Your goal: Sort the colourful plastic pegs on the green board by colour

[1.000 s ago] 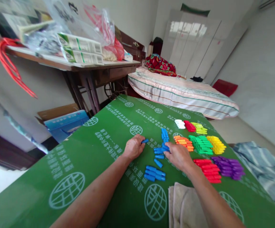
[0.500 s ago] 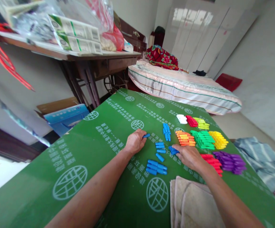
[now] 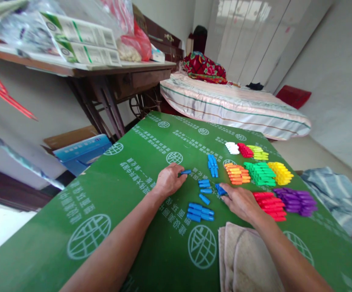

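Note:
My left hand (image 3: 170, 180) is closed, pinching a small blue plastic tube (image 3: 185, 172) that juts out past the fingertips. To the right, my right hand (image 3: 239, 200) has its fingers closed on darker blue plastic tubes (image 3: 220, 189) at the tabletop; how many is hidden. Between the hands lie a short row of blue tubes (image 3: 204, 185) and a single slanted one (image 3: 204, 198). Nearer to me is a stacked blue group (image 3: 200, 212); farther off stands another blue group (image 3: 213, 165).
Past my right hand are neat piles of orange (image 3: 237, 173), green (image 3: 259, 173), yellow (image 3: 280, 173), red (image 3: 269, 206) and purple tubes (image 3: 296, 200). White, red and lime ones sit behind. A folded beige cloth (image 3: 249, 259) lies at the green table's (image 3: 127, 235) near side.
The view has shifted slightly. My right hand has drawn a little nearer with its fingers still at the dark blue tubes. The left hand keeps its blue tube.

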{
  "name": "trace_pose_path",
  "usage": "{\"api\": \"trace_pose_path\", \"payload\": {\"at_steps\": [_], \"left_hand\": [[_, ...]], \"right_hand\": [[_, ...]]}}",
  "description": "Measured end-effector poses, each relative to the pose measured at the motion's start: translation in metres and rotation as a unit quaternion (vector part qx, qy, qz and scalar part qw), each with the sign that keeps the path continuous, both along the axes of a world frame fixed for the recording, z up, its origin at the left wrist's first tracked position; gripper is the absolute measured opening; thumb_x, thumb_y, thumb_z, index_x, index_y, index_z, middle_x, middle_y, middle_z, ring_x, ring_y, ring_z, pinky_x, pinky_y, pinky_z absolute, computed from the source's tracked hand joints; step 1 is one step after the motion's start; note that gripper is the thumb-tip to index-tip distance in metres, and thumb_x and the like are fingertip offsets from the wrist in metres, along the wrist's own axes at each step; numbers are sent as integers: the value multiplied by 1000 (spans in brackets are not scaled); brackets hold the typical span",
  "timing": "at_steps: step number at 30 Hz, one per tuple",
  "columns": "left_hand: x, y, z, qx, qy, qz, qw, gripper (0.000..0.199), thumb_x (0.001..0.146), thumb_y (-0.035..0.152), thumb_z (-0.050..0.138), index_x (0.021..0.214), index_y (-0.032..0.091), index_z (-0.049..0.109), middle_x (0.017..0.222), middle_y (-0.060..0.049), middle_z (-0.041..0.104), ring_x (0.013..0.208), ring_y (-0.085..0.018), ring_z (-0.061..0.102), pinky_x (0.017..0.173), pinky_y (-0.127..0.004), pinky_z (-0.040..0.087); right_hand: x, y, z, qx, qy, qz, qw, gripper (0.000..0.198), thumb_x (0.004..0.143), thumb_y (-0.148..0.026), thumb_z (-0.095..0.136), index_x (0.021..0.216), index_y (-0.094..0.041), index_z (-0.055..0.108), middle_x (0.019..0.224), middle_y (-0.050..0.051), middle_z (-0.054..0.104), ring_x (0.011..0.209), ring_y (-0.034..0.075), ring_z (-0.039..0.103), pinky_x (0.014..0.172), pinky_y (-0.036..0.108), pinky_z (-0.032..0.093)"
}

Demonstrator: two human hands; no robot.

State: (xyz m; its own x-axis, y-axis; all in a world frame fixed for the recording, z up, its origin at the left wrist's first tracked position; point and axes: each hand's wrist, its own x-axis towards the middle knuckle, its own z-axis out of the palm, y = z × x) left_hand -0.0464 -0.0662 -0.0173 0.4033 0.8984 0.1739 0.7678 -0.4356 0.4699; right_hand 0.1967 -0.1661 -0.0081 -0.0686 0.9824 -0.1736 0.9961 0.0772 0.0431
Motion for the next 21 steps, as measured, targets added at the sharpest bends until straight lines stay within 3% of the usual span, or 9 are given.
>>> {"api": "trace_pose_path", "payload": {"at_steps": [2,5,8,13,18,21], "left_hand": [[0,-7,17,-46,4,-51,998,24,79,38,57,94,21,63,83,1,64,71,-12,58,68,-23,44],[5,-24,41,-155,57,-176,970,30,70,43,66,92,21,64,84,2,65,74,-13,60,64,-22,44],[14,-45,54,-150,168,-246,943,46,61,45,72,101,23,63,94,-1,65,85,-20,62,70,-27,47],[30,-64,50,-113,268,-240,926,55,61,42,73,110,19,59,116,-12,60,106,-29,60,86,-38,49],[32,-65,40,-89,273,-237,928,40,68,27,64,106,17,60,116,-13,60,105,-27,60,88,-38,50],[32,-65,40,-86,274,-247,926,34,70,24,60,103,17,60,115,-13,60,105,-26,61,88,-37,50]], "right_hand": [[-1,-1,0,0,-1,-9,1000,40,91,-32,42,130,-24,50,97,8,72,89,24,67,71,30,44],[-1,-3,5,-10,-10,-17,1000,35,90,-32,45,123,-25,54,93,7,72,88,25,68,68,30,43],[-2,-9,12,-28,-29,-38,998,29,88,-32,49,115,-24,57,89,8,72,86,27,68,63,29,41],[1,-22,20,-61,-58,-59,995,26,88,-31,50,111,-21,58,88,9,72,89,28,68,62,29,41],[-3,-32,30,-83,-92,-78,989,21,87,-29,52,103,-19,62,86,11,72,87,28,68,62,29,43],[-16,-40,37,-53,-68,-65,994,21,88,-29,51,104,-20,63,92,10,72,86,26,68,64,29,45]]}}
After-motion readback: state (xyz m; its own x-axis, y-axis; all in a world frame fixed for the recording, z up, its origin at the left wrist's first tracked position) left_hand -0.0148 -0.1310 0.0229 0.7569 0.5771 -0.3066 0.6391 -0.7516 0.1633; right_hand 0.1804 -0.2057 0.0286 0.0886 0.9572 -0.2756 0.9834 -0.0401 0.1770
